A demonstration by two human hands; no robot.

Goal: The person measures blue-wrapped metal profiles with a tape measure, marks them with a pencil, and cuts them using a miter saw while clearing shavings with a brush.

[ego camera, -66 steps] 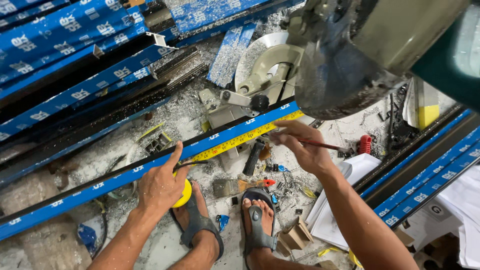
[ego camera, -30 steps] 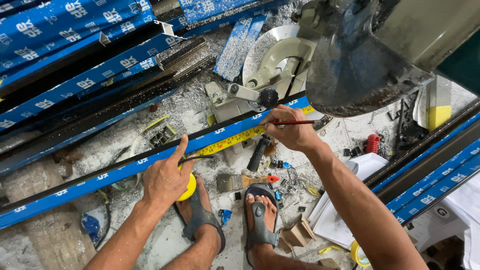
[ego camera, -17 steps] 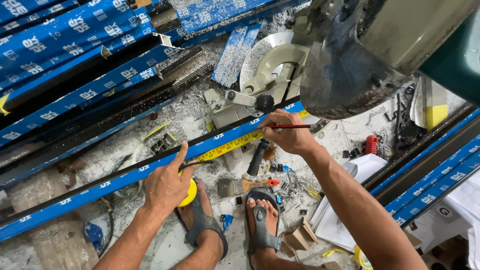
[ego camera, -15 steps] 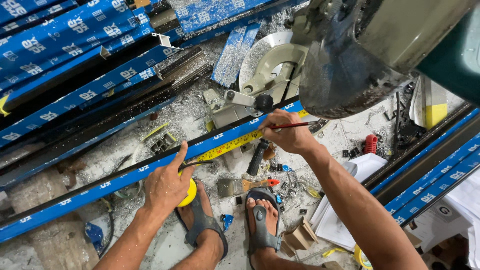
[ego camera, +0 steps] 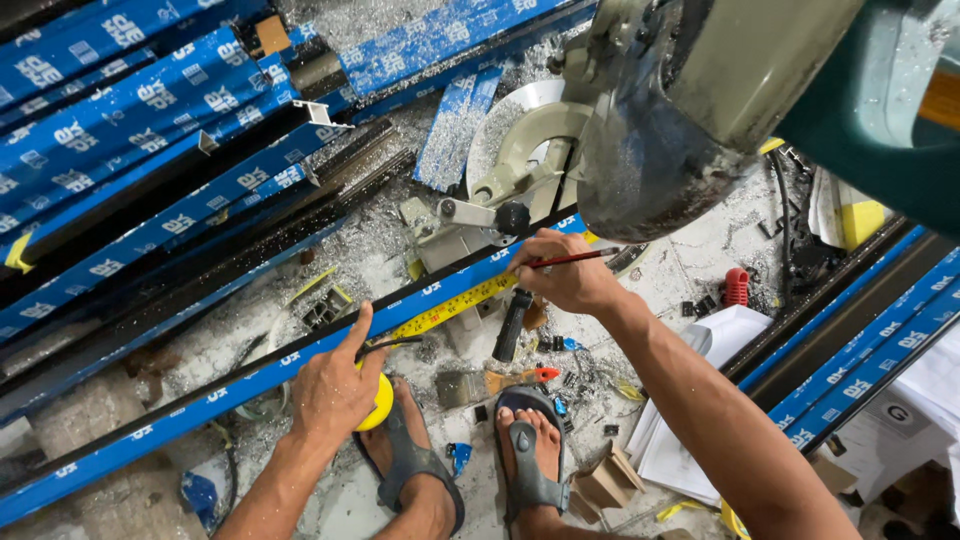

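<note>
A: Left hand — what's it doing?
B: Closed around a yellow tape case, index finger stretched up onto the blue rail. Grip looks firm.

A: And the tape itself?
B: Pulled out along the rail's top face, running up-right toward the saw.

A: Right hand?
B: Pinching a red pencil, tip pointing left to where the tape ends, just below the saw's black knob. Can't tell if the tip is touching the rail.

A: Where does the rail sit?
B: Diagonal, low left to upper right, across the saw base and above the person's sandalled feet. More blue rails stacked upper left, metal chips all over the floor.

A: How to do it well, in your view?
B: Keep the case pressed down so the tape stays flat and doesn't slide — any slack throws the reading off. Hold the pencil steep, make one short thin tick right against the tape edge. I'd guess the chips make the rail slippery, so the left finger should keep pinning it.
</note>
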